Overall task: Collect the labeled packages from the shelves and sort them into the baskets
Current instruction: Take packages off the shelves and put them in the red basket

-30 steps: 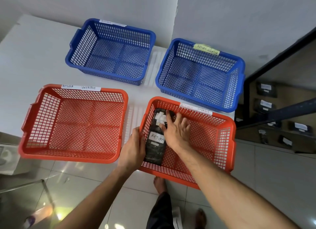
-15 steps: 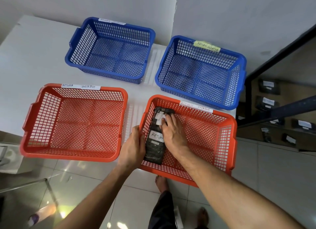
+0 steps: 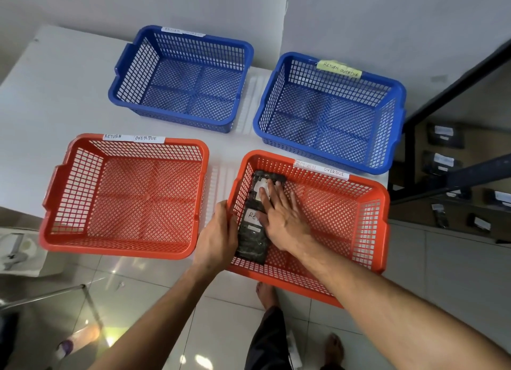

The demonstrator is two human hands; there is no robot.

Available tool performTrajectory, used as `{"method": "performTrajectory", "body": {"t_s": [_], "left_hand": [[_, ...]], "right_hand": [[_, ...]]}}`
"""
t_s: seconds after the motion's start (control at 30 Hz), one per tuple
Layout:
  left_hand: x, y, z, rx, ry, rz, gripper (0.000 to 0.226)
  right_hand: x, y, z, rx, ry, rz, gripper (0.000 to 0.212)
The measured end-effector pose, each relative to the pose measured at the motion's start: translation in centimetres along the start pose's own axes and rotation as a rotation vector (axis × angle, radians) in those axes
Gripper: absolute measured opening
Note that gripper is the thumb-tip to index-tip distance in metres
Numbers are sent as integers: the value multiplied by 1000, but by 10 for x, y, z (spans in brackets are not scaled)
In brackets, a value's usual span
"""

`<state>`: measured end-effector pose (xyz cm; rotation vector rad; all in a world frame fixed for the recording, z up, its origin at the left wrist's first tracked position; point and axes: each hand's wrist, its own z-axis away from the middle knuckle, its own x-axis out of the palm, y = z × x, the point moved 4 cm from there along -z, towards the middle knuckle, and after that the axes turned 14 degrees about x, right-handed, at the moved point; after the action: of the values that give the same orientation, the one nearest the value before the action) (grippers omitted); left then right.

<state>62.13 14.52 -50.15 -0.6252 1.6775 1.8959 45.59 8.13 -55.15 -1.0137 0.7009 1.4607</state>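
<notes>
White table [image 3: 49, 98] carries four mesh baskets. Near right red basket [image 3: 367, 231], tagged RETURN OVERDUE, holds the black package [image 3: 253, 242] flat along its left wall. Right hand [image 3: 282, 217] lies on the package, fingers straight, spread. Left hand [image 3: 218, 237] grips the basket's left rim.

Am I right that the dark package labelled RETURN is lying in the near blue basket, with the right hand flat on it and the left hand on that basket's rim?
Not quite: the head view shows the dark package lying in the near red basket, not a blue one. The rest holds: the right hand lies flat on it and the left hand is on that basket's rim.
</notes>
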Motion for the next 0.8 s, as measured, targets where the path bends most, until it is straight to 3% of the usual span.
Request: {"method": "performTrajectory", "body": {"t_s": [0.2, 0.3, 0.47, 0.7, 0.8], "left_hand": [[-1, 3, 0, 3, -15, 21, 37], [-1, 0, 0, 1, -13, 4, 28], [-1, -1, 0, 10, -18, 5, 23], [0, -1, -1, 18, -16, 10, 24], [0, -3, 0, 18, -14, 14, 22]], "right_hand": [[-4, -1, -3, -10, -58, 134, 78], [-16, -1, -2, -23, -27, 9, 67], [-35, 3, -17, -135, 168, -105, 42], [-17, 1, -18, -112, 92, -1, 86], [-19, 0, -20, -108, 61, 47, 87]]}}
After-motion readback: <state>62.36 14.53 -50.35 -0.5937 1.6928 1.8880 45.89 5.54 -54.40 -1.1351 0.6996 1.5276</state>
